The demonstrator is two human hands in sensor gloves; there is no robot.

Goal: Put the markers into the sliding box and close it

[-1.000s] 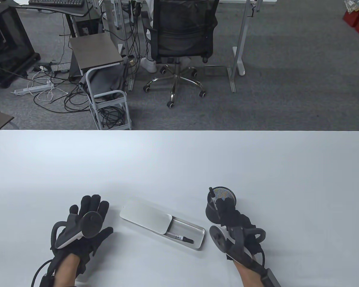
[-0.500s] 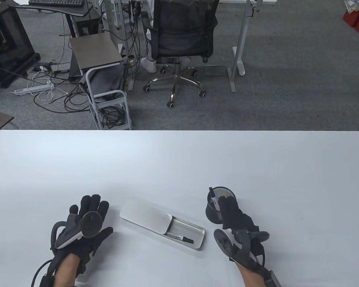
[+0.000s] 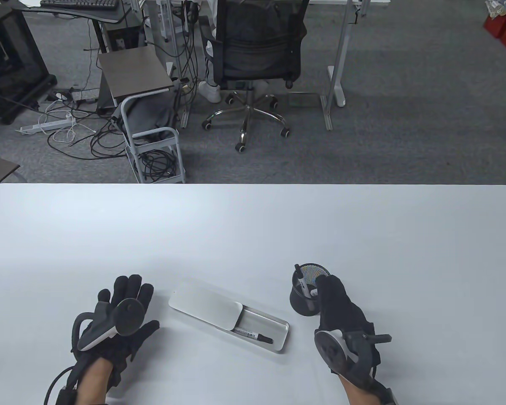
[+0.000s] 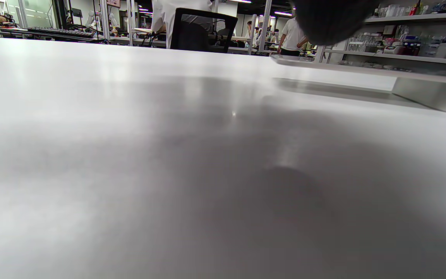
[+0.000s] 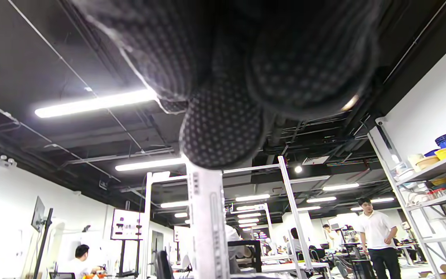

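Observation:
The white sliding box (image 3: pixel 278 337) lies at the front centre, its lid (image 3: pixel 206 304) slid left, and one black-capped marker (image 3: pixel 253 335) lies in the open tray. To its right stands a black mesh pen cup (image 3: pixel 297 301) with a marker (image 3: pixel 298 275) sticking up in it. My right hand (image 3: pixel 320 284) reaches over the cup's rim. In the right wrist view its fingertips (image 5: pixel 223 128) pinch the top of a white marker (image 5: pixel 207 224). My left hand (image 3: pixel 128 291) lies flat and open on the table, left of the box and apart from it.
The white table (image 3: pixel 253 228) stretches far beyond the objects. An office chair (image 3: pixel 253 50) and a small cart (image 3: pixel 152 126) stand on the floor past its far edge. The left wrist view shows the box's side (image 4: pixel 432 95) low at the right.
My right hand has shifted right and turned at the wrist, its fingers staying at the cup. The left hand, box and tray marker have not moved.

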